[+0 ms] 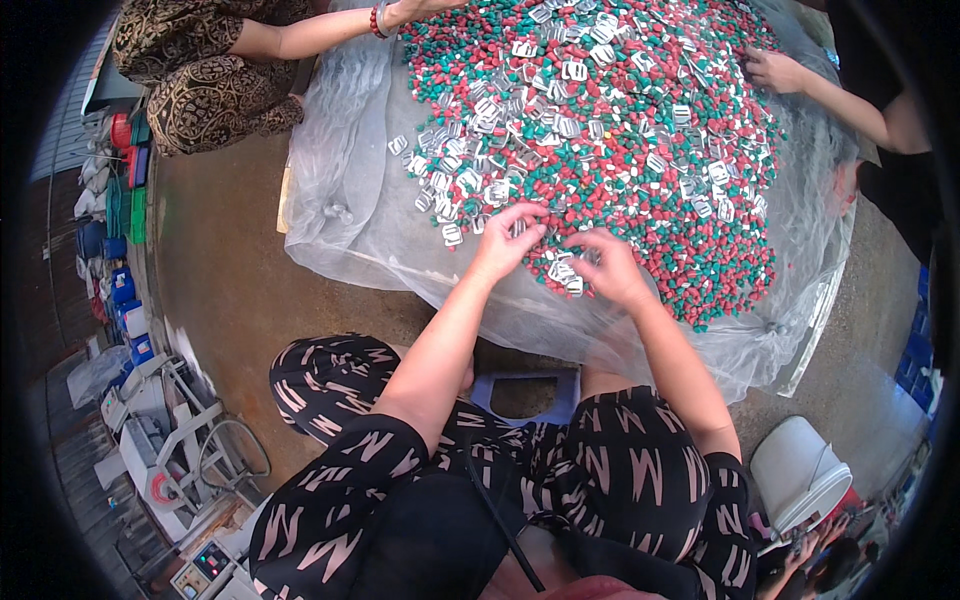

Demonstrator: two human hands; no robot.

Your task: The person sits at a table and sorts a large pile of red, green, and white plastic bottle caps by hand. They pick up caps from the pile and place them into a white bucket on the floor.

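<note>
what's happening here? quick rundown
A seated person has both hands in a big heap of small red and green pieces mixed with silver metal buckles, spread on a clear plastic sheet on the floor. The left hand and right hand pick at the heap's near edge. Two other people reach in from the far side: one hand at upper right, a braceleted arm at upper left. A white bucket sits at lower right.

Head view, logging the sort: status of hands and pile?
Left hand and right hand picking in red-green pellet pile. Metal buckles under fingers; grip unclear. Two other people's hands at far edges.
</note>
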